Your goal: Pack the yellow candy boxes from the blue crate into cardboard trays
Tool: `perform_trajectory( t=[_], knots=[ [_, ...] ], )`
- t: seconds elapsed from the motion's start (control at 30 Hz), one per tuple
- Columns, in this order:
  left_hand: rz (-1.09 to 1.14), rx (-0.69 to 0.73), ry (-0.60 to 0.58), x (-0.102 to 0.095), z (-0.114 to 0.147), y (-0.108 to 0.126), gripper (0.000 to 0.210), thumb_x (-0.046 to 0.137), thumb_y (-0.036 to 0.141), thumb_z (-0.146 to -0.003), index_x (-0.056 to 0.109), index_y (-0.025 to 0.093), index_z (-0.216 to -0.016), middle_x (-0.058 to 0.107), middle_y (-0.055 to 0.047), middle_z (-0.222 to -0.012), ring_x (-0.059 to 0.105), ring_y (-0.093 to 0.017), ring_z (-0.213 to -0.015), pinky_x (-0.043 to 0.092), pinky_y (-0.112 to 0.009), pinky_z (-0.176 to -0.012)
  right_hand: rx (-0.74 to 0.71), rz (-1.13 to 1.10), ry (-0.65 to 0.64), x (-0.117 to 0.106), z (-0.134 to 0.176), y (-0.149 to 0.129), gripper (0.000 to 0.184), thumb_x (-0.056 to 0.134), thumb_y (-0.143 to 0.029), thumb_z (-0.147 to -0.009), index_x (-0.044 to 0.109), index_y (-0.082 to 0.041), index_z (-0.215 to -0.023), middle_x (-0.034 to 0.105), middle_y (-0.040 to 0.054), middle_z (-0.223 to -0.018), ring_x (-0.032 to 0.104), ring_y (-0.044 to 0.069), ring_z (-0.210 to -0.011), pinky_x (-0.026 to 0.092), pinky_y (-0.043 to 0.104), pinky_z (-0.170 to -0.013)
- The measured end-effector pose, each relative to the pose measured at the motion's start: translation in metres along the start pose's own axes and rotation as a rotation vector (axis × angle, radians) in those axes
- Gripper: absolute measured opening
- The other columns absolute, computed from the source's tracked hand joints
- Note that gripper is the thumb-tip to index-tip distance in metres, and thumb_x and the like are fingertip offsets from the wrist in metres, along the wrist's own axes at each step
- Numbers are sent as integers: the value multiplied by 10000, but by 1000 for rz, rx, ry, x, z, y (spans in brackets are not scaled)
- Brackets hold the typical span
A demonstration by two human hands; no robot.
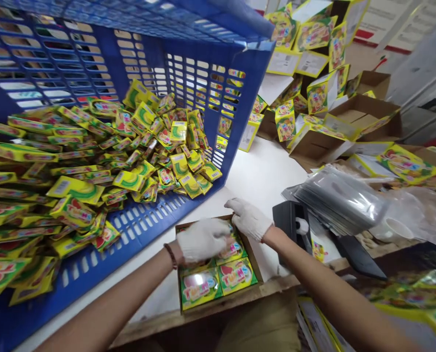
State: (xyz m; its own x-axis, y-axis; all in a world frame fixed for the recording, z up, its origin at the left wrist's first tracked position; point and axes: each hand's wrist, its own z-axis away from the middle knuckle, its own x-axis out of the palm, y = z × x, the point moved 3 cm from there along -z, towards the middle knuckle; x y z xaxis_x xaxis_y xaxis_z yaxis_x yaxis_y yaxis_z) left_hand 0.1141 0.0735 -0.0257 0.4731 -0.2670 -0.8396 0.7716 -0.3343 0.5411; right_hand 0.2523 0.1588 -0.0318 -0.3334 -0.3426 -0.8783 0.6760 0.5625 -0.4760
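Before me on the white table stands a shallow open carton [255,268], its brown walls around flat yellow-green candy packs [236,275]. Two packs show fully in the near row; others at the far end are partly covered. My left hand [203,239], in a white knit glove, is over the far part of the carton, its fingers smeared by motion; whether it holds a pack is hidden. At the carton's far right corner is my gloved right hand [250,218], fingers stretched out and apart, with no object visible in it.
A large blue plastic crate [155,217] lies on its side at left, heaped with similar packs [75,190]. Empty printed cartons [313,142] are piled at back right. Nearer are a stack of clear plastic sleeves [342,198] and a black tape dispenser [289,227].
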Motion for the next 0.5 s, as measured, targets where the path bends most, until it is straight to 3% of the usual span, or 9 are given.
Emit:
perform_trajectory(
  t=[0.07, 0.13, 0.2, 0.27, 0.33, 0.4, 0.5],
  knots=[
    [-59, -124, 273, -37, 11, -35, 284, 388, 313, -925, 650, 206, -905, 665, -24, -921, 617, -166, -900, 486, -281, -851, -57, -77, 109, -3, 3, -6, 452, 452, -36, -764, 614, -100, -1181, 629, 147, -1194, 591, 228, -1105, 449, 343, -997],
    [-322, -325, 511, -72, 29, -76, 228, 467, 250, -871, 642, 216, -1013, 643, -58, -1110, 582, -201, -1077, 453, -312, -957, -74, -157, 141, -2, 8, -13, 406, 440, -86, -817, 610, -124, -1185, 645, 128, -1178, 608, 221, -1096, 466, 358, -997],
    [-502, -528, 595, -97, 47, -115, 381, 567, 207, -776, 592, 184, -1155, 545, -136, -1316, 477, -288, -1261, 381, -413, -1068, -82, -224, 128, 0, 14, -23, 373, 429, -128, -851, 615, -142, -1174, 664, 112, -1151, 632, 214, -1063, 491, 366, -975],
    [-536, -614, 571, -111, 61, -143, 421, 591, 193, -741, 585, 152, -1160, 549, -182, -1301, 478, -335, -1261, 382, -459, -1059, -125, -280, 117, 2, 20, -36, 362, 426, -150, -864, 619, -149, -1170, 670, 105, -1140, 638, 208, -1057, 502, 364, -970],
    [-517, -652, 525, -119, 70, -157, 316, 537, 202, -785, 607, 150, -1089, 618, -173, -1178, 569, -328, -1137, 446, -446, -971, -181, -330, 134, 4, 23, -50, 350, 428, -169, -874, 627, -154, -1161, 672, 103, -1131, 638, 206, -1052, 503, 370, -973],
    [-463, -696, 580, -125, 79, -157, 251, 459, 223, -844, 618, 167, -1029, 659, -141, -1066, 625, -305, -1019, 479, -428, -897, -205, -381, 157, 8, 23, -61, 331, 440, -191, -882, 637, -165, -1145, 678, 97, -1111, 636, 214, -1049, 497, 397, -983],
    [-128, -683, 901, -126, 90, -136, 252, 468, 309, -866, 635, 185, -1009, 681, -104, -1017, 631, -288, -1009, 475, -424, -909, -162, -531, 189, 17, 12, -73, 304, 475, -231, -878, 639, -182, -1130, 681, 86, -1080, 641, 226, -1027, 502, 421, -967]
  ],
)
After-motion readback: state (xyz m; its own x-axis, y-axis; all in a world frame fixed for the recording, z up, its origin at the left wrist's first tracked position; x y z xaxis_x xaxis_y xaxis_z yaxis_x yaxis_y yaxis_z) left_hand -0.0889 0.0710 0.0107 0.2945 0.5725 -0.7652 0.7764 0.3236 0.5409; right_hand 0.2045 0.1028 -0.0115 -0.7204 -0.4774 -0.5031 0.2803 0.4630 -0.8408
